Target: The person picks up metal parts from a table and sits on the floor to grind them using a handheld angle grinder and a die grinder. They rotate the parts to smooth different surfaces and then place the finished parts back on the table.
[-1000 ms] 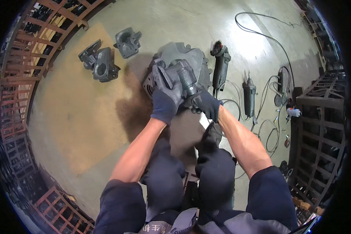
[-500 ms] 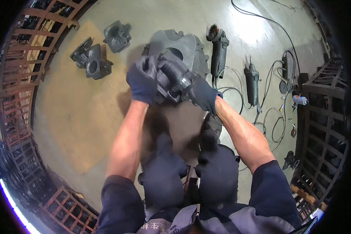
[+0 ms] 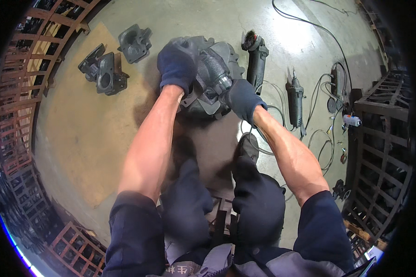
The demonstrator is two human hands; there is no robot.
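**Together, two gloved hands at a rough, dark casting**

The held casting [image 3: 215,69] is matte, near-black metal with a grainy skin, its body a thick rounded barrel. Near its right end sits a smooth, shiny metal collar [image 3: 224,84]. It is in front of the person, over a larger grey casting [image 3: 237,69] with a lobed, uneven outline; the overlap hides whether the two touch.

The left hand [image 3: 178,60], in a dark glove with a soft navy knit cuff, is curled against the casting's left side, knuckles up. Its fingertips are out of sight, so I cannot tell whether it grips an edge. The right hand [image 3: 245,99], gloved alike, is closed around the end beside the collar.

To the left on the smooth concrete floor, over a tan patch [image 3: 78,129], two flanged castings [image 3: 107,76] lie close together, one showing an oval opening. A third casting [image 3: 134,43], square-flanged and hollow, lies near them.

To the right are a black angle grinder [image 3: 256,64] with a bristly round brush [image 3: 250,39], a slimmer straight grinder [image 3: 295,106] tapering to a metal tip, looping rubbery cables [image 3: 315,99] and a small cylindrical can [image 3: 351,120]. Lattice-sided metal cages [image 3: 379,152] stand at both edges.
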